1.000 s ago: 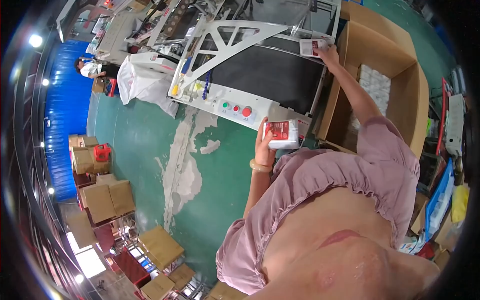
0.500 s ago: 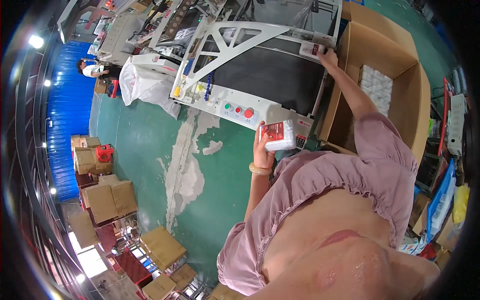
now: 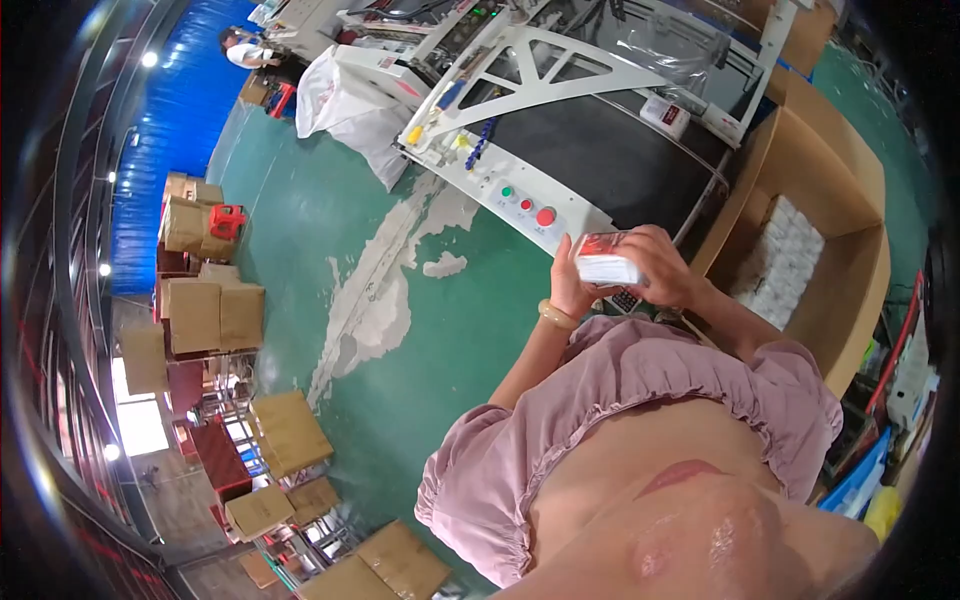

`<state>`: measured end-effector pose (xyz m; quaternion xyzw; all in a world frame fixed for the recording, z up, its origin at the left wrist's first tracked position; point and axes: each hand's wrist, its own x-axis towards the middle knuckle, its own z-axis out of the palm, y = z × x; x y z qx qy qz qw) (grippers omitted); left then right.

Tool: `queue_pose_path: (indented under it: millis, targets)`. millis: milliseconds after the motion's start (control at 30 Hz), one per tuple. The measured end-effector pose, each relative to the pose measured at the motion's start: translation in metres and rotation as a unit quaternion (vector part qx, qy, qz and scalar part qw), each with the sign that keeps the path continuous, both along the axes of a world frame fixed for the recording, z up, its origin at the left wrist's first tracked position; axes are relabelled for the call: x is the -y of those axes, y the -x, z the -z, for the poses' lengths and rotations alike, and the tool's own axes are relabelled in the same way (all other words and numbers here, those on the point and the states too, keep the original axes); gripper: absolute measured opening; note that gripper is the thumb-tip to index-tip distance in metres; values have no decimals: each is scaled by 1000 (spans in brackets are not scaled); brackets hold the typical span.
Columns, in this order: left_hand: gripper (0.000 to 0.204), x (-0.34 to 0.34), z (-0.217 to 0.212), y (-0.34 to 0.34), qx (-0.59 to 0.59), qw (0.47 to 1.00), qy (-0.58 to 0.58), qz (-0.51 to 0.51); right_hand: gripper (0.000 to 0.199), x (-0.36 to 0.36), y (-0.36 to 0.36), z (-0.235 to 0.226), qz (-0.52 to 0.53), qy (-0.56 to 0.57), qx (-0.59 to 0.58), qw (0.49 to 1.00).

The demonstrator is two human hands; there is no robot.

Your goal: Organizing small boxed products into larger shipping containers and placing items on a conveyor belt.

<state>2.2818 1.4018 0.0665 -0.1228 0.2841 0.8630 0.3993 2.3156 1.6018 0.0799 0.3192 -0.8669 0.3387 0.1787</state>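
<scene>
Between my two hands, in front of my chest, is a white pack with a red label (image 3: 606, 266). My left hand (image 3: 568, 284), with a pale bangle at its wrist, grips the left end. The fingers of my right hand (image 3: 658, 264) are wrapped over the right end. Just beyond lies the machine's black belt (image 3: 600, 165), framed by a white machine (image 3: 545, 222) with green and red buttons. A second white pack with a red label (image 3: 665, 117) rests at the belt's far right part, touched by neither hand.
To my right stands a large open carton (image 3: 745, 205) with several wrapped white packs (image 3: 785, 262) inside. A white sack (image 3: 345, 110) slumps beside the machine. Stacked brown cartons (image 3: 195, 310) line the left. Far off, a person in a white top (image 3: 248, 52) is beside the blue wall.
My right hand has let go of the pack on the belt and come back to the held pack, which both hands now grip. The view has shifted.
</scene>
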Motion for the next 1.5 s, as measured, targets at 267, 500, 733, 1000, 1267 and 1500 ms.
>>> queue_pose_path:
  millis: [267, 500, 733, 1000, 1267, 1500]
  targets:
    - [50, 6, 17, -6, 70, 983, 142, -89, 59, -49, 21, 19, 204, 291, 200, 913]
    - [37, 22, 30, -9, 65, 986, 127, -85, 55, -189, 107, 80, 515, 426, 226, 709]
    - [32, 33, 33, -8, 80, 984, 127, -97, 76, -223, 157, 96, 668, 299, 279, 622]
    - [29, 20, 28, -22, 103, 983, 145, -47, 57, -199, 167, 132, 654, 400, 382, 516]
    - [33, -101, 32, -65, -17, 966, 160, 203, 54, -221, 148, 145, 568, 403, 303, 651]
    - [39, -213, 135, -79, 32, 932, 285, 221, 17, -225, 102, 111, 440, 424, 31, 791]
